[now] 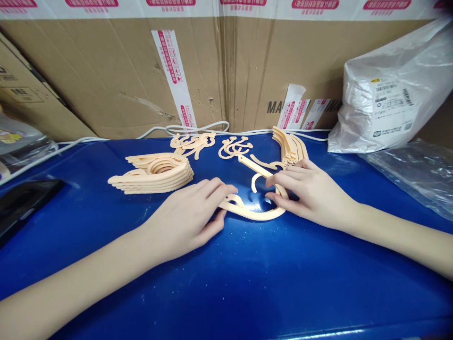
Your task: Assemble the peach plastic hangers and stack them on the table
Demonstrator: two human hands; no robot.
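Before the cardboard box (116,71), where "MA" and "INA" can be read around printed tape (288,113), a curved cream piece (258,216) is pinched by the left hand (193,212) and right hand (311,193); at the box's right, a labelled parcel (359,89) is seen.

Hidden under left hand (196,212): one end of curved cream piece (258,216). Behind right hand (307,191): part of slender cream bar (255,166). Cut off, left of left hand: black object (28,204). Cut off, beyond right hand: white bag (364,118), label (394,111) print too small.
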